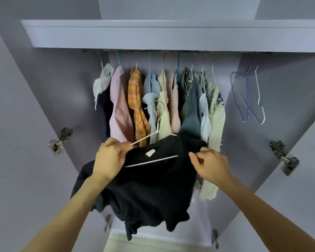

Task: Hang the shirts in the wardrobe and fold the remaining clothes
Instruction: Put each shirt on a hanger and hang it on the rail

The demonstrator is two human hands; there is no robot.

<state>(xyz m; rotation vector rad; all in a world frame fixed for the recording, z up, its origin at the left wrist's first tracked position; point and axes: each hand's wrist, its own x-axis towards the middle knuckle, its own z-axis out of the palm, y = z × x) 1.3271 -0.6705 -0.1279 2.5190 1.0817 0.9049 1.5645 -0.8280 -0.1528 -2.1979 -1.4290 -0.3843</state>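
A black shirt [149, 186] hangs in front of the open wardrobe, with a white wire hanger [158, 122] partly inside its neck opening and the hook sticking up. My left hand [110, 157] grips the shirt's left shoulder together with the hanger's left end. My right hand [212, 165] pinches the black fabric at the right shoulder. A white label [150, 153] shows inside the collar. Behind, the wardrobe rail [153, 51] carries several hung shirts, among them a pink striped one [119, 106] and an orange plaid one [136, 104].
Two empty hangers, purple [239, 95] and white [259, 99], hang at the rail's right end. A shelf [171, 33] runs above the rail. Both wardrobe doors stand open, with metal hinges at the left [59, 140] and right [284, 157]. Pale floor tiles [153, 244] show below.
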